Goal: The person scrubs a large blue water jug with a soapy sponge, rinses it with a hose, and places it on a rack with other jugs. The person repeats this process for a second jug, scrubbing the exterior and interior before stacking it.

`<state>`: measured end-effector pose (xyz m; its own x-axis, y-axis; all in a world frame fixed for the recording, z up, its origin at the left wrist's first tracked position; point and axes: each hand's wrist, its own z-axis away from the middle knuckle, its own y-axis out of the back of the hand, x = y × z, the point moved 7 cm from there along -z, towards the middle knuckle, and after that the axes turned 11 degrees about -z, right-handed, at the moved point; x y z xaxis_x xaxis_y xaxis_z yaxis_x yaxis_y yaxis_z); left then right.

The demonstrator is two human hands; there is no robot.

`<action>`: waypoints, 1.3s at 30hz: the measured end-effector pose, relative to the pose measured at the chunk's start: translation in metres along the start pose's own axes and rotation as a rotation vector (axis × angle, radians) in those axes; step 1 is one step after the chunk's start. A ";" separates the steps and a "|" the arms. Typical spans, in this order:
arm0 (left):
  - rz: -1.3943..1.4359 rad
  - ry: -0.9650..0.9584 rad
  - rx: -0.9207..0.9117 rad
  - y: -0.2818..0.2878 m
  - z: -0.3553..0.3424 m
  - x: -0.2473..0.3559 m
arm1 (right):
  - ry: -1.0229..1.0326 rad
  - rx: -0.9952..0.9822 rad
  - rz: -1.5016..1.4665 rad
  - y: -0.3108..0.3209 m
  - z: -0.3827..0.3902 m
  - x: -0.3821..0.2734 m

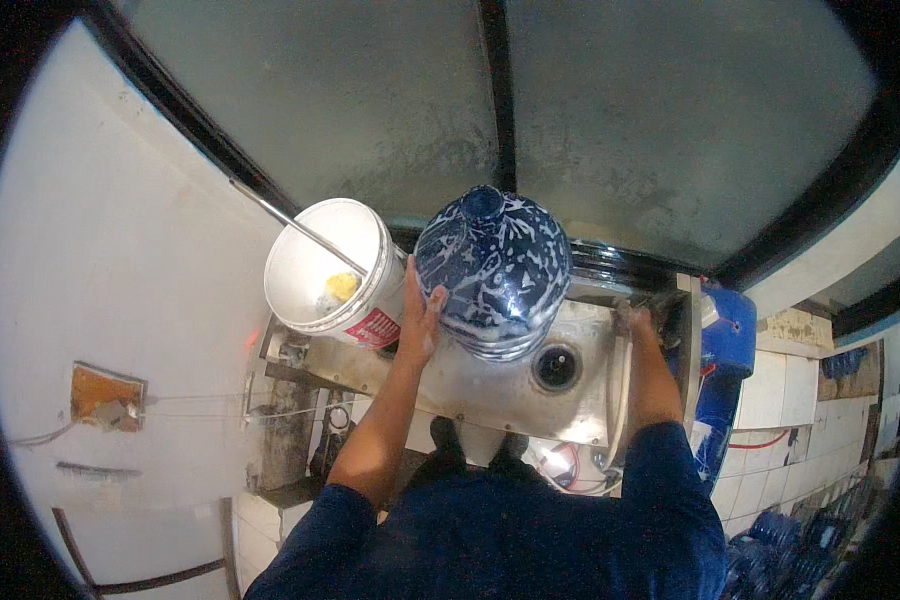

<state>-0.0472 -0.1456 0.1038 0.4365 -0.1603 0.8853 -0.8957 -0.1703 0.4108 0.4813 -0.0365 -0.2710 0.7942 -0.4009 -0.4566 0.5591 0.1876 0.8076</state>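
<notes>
A large blue water jug [492, 270], streaked with white suds, stands upright on the steel counter [455, 385], its neck at the top. My left hand [418, 305] grips the jug's left side, wet suds on the fingers. Beside the jug, at lower right, is a round dark opening [556, 368] in the steel. My right hand [640, 322] is at the counter's right end, fingers curled by a dark fitting above a pale hose [623, 385]; what they hold is hard to make out.
Left of the jug stands a white bucket [305, 235] with a metal rod and yellow sponge inside. A blue plastic container [725, 330] sits at right. Frosted panels [670, 120] rise behind the counter. Several blue jugs [785, 550] lie at lower right.
</notes>
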 end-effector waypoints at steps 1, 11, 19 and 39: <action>0.001 0.060 0.024 0.012 0.012 -0.002 | 0.015 -0.027 -0.127 0.005 0.030 -0.046; 0.484 -0.111 0.000 -0.006 0.033 -0.031 | 0.008 -0.322 -1.558 0.077 0.306 -0.105; 0.250 -0.051 0.079 0.035 0.053 -0.085 | -0.010 -0.038 -1.612 0.082 0.446 -0.173; 0.945 0.919 -0.438 0.146 0.157 -0.275 | 0.035 -0.276 -1.058 -0.072 0.785 -0.396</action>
<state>-0.2846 -0.2792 -0.1139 -0.4023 0.6769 0.6164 -0.8445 -0.0145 -0.5353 -0.0601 -0.5954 0.1449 -0.1152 -0.4528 -0.8841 0.9933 -0.0407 -0.1086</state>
